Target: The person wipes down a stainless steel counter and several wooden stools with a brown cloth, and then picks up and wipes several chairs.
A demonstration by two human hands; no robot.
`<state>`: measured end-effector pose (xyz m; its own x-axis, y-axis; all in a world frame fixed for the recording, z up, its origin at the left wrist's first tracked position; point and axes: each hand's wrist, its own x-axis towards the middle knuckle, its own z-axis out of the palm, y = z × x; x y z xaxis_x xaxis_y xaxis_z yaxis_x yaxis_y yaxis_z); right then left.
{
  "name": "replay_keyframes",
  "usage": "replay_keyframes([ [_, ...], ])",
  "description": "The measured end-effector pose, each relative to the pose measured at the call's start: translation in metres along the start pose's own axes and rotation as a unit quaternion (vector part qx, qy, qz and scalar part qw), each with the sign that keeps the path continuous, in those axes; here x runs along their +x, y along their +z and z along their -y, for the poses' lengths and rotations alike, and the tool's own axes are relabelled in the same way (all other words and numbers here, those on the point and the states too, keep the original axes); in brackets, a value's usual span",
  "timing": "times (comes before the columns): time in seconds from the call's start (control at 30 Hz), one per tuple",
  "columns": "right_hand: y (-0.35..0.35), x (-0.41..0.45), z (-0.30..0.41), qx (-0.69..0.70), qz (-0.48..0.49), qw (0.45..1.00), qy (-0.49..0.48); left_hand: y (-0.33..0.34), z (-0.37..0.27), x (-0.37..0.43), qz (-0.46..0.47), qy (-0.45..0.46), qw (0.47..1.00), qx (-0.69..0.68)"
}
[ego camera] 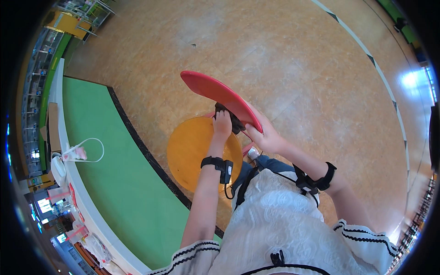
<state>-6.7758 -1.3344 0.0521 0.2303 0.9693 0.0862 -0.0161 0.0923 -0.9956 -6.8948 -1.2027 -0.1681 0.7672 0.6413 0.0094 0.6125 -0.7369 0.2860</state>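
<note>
A curved red chair backrest (223, 92) stands in front of me, tilted, its far end pointing up and left. My right hand (266, 134) is closed on its near end, the thumb over the edge. A dark cloth (236, 123) is under my left hand (222, 123), pressed against the side of the red piece. Just left of it is a round orange-yellow seat or stool top (192, 151), partly covered by my left forearm. Thin red legs show below the red piece. The fingertips of my right hand are hidden behind it.
On the left runs a counter with a green front (127, 178) and a white top (92, 220). A white bag with a looped handle (70, 154), a cardboard box (53, 127), cups and plastic bags stand on it. Tan floor (292, 68) lies around the seat.
</note>
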Motion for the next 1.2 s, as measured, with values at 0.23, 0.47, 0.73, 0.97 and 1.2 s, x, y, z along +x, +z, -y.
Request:
replay_keyframes([
  [0.23,0.006,0.002,-0.006,-0.005,-0.015,0.999,-0.041,-0.035,0.001,-0.009,0.091,0.067,0.988,0.106],
  [0.47,0.004,0.006,-0.003,-0.024,-0.006,0.999,-0.046,-0.036,-0.031,-0.027,0.141,0.077,0.977,0.141],
  [0.73,-0.012,0.006,-0.003,-0.033,-0.004,0.998,-0.049,-0.043,-0.075,-0.079,0.260,0.228,0.926,0.153],
  [0.97,-0.011,-0.001,0.015,-0.141,0.039,0.989,0.026,-0.028,-0.055,-0.147,0.257,0.301,0.916,0.059],
  [1.2,-0.067,-0.139,-0.041,-0.414,0.082,0.884,0.201,-0.057,-0.037,-0.153,0.273,0.334,0.902,-0.028],
])
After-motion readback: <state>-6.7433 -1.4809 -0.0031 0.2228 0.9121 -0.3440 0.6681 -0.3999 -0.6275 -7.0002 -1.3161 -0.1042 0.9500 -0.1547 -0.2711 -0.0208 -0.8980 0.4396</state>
